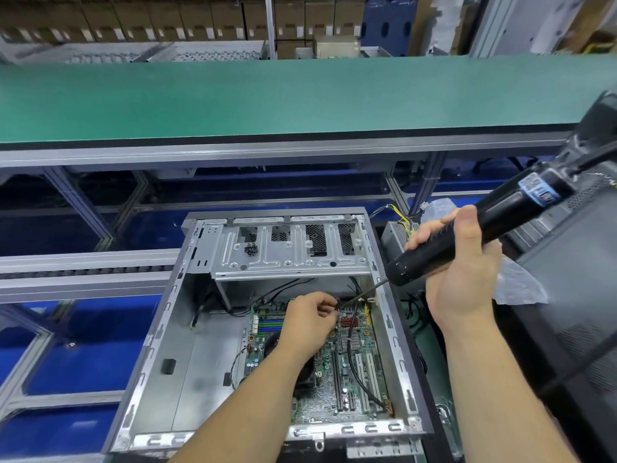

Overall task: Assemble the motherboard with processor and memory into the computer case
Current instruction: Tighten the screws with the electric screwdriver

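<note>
**Driver bit lowered toward a motherboard corner, with cables close by**

A head-worn camera looks down into an open computer case (267, 329) lying on its side. The green motherboard (337, 372) already sits on the case floor, toward the right wall, under a metal drive cage (287, 248) that spans the far end.

The right hand (457, 262) wraps its fingers around the black barrel of an electric screwdriver (467, 235), held at a slant above the case's right wall. Its thin bit (362, 295) reaches down and left to the board's far edge. There the left hand (310, 319) has its fingers curled and pinched at the bit's tip, seemingly steadying a screw; the screw itself is too small to make out.

Several things could go wrong from here. The bit enters at an angle, so it may slip off the screw head and gouge the board or nearby parts. A black cable (350, 349) runs across the board just beside the tip and could be snagged or pinched. The left fingertips sit right at the tip and could be nicked once it spins. A dropped screw might roll under the board.
</note>
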{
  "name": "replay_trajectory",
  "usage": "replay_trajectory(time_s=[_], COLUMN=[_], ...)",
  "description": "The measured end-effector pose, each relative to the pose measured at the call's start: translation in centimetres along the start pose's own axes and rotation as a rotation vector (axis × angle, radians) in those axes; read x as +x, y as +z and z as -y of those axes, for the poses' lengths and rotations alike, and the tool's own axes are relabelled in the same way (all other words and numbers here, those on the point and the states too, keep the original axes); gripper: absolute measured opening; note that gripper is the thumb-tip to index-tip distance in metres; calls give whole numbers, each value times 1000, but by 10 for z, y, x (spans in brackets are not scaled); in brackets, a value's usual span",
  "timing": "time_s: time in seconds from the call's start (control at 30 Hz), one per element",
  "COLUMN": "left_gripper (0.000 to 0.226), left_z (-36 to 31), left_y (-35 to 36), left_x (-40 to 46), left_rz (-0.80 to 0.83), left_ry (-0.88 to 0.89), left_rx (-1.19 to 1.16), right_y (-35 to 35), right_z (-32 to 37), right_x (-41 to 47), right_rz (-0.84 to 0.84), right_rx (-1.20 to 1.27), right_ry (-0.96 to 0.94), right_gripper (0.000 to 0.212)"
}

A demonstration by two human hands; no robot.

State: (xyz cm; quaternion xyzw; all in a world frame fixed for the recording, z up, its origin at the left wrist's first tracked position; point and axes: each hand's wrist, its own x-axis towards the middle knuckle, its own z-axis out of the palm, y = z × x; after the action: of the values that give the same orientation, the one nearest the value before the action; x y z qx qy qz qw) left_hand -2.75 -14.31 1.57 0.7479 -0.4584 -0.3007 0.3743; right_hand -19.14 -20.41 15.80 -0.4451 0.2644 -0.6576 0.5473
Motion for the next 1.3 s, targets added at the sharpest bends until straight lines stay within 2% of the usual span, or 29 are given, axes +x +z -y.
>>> replay_trajectory(time_s=[0.27,0.63,0.8,0.97,1.3], left_gripper=[8,23,20,16,30], left_z=[-2,4,6,7,14], left_y=[1,6,8,9,10], left_x=[1,5,6,7,10], left_rz=[30,40,38,45,17], left_ry=[-9,14,12,38,49], left_rx=[22,56,105,123,-30], right_y=[3,6,7,8,10], right_z=[-5,-8,-8,-7,-9], right_x=[0,0,-1,-2,-1], right_rz=[35,41,34,50,57], right_rx=[-17,-63,-115,-110,-140], right_ry=[-15,0,15,1,2], right_gripper=[23,27,32,23,29])
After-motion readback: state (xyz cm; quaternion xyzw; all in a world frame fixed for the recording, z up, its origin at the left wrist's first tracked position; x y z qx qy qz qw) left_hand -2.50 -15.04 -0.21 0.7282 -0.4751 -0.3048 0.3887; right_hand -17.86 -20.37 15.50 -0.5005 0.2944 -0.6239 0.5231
